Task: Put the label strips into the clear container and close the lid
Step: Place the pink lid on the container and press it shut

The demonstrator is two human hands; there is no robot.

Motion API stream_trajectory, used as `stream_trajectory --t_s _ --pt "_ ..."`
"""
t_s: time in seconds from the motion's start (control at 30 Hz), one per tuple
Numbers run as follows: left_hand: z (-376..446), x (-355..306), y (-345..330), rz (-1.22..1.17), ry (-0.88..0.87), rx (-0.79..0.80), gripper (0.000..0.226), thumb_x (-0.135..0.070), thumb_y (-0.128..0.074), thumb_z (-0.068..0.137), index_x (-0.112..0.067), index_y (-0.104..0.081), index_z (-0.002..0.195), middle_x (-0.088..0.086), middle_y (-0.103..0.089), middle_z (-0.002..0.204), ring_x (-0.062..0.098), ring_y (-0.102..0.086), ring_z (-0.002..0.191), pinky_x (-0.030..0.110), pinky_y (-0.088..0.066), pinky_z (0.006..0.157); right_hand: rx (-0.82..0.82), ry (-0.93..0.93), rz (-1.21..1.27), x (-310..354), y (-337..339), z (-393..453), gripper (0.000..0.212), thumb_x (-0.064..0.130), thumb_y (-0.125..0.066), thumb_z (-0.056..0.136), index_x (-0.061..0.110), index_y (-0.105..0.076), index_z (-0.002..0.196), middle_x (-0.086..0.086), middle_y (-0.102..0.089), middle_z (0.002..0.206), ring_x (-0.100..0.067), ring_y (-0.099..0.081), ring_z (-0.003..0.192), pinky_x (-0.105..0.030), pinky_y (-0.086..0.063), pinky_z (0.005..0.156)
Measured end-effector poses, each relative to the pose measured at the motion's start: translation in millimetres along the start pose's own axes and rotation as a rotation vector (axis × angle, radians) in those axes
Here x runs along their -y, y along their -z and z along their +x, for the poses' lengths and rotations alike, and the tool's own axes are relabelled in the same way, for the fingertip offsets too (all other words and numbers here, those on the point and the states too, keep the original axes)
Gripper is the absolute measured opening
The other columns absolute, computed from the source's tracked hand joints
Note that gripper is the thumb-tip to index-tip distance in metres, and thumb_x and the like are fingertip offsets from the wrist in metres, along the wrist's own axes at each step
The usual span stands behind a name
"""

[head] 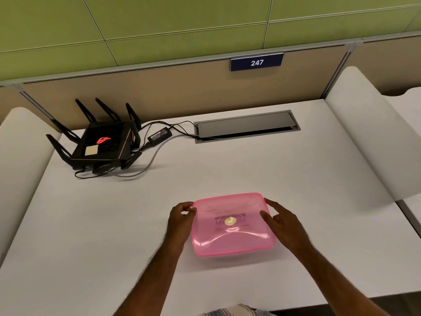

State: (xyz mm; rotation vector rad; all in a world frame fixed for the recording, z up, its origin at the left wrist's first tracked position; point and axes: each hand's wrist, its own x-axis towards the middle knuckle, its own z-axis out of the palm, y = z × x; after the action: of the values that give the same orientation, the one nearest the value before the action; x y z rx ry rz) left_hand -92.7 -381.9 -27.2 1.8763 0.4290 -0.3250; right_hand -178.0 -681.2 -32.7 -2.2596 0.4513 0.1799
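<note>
A clear container with a translucent pink lid [232, 233] sits on the white desk near its front edge. The lid lies on top of the container. A round gold sticker and a dark printed patch show through the lid's middle. My left hand [181, 216] pinches the lid's left rim with fingers and thumb. My right hand [281, 221] rests against the lid's right rim, fingers spread along the edge. No loose label strips are visible on the desk.
A black router [102, 144] with several antennas stands at the back left, with a power brick [159, 134] and cables trailing right. A grey cable hatch [247, 125] is set into the desk's back. White dividers [364, 133] flank both sides.
</note>
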Motion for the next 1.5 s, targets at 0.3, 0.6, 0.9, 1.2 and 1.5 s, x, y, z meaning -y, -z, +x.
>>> stream_trajectory --t_s 0.3,0.6,0.9,1.2,1.5 --pt "0.1 -3.4 -2.1 0.020 0.009 -0.002 0.018 -0.012 -0.062 0.092 -0.023 -0.065 0.105 -0.003 -0.064 0.110 0.013 -0.060 0.100 0.022 -0.044 0.073 -0.128 0.131 -0.053 9.6 -7.5 3.6 0.063 0.064 -0.049 0.095 0.036 -0.035 0.150 0.011 -0.049 0.138 -0.011 -0.052 0.122 -0.038 -0.050 0.098" --pt "-1.3 -4.3 -2.6 0.019 0.030 -0.012 0.019 -0.015 -0.060 0.092 -0.023 -0.065 0.109 -0.006 -0.064 0.110 0.013 -0.060 0.100 0.024 -0.045 0.076 -0.008 0.176 -0.015 12.9 -33.2 -2.3 0.061 0.054 -0.032 0.103 0.042 -0.010 0.158 0.014 -0.016 0.164 -0.011 -0.029 0.148 -0.041 -0.036 0.117" --pt "-3.9 -4.3 -5.2 0.033 -0.006 -0.028 0.017 -0.014 -0.059 0.092 -0.025 -0.066 0.104 -0.012 -0.065 0.104 0.013 -0.062 0.099 0.026 -0.049 0.077 -0.005 0.177 0.076 4.8 -36.8 1.9 0.054 0.038 -0.034 0.107 0.037 -0.017 0.159 0.011 -0.021 0.164 -0.002 -0.020 0.150 -0.029 -0.025 0.120" --pt "-1.8 -4.2 -1.4 0.065 -0.027 -0.041 0.017 -0.017 -0.065 0.089 -0.030 -0.070 0.098 -0.015 -0.068 0.101 0.010 -0.064 0.098 0.030 -0.053 0.084 0.025 0.150 0.243 -4.3 -39.5 0.0 0.054 0.027 -0.039 0.108 0.032 -0.021 0.159 0.015 -0.016 0.166 0.004 -0.012 0.151 -0.039 -0.015 0.127" --pt "-0.5 -2.8 -3.4 0.095 -0.045 -0.034 0.015 -0.019 -0.064 0.090 -0.031 -0.069 0.096 -0.014 -0.068 0.101 0.008 -0.064 0.095 0.030 -0.053 0.082 -0.035 0.204 0.260 -9.1 -42.9 -3.0 0.055 0.023 -0.041 0.108 0.034 -0.021 0.158 0.016 -0.017 0.166 -0.001 -0.015 0.152 -0.039 -0.017 0.126"
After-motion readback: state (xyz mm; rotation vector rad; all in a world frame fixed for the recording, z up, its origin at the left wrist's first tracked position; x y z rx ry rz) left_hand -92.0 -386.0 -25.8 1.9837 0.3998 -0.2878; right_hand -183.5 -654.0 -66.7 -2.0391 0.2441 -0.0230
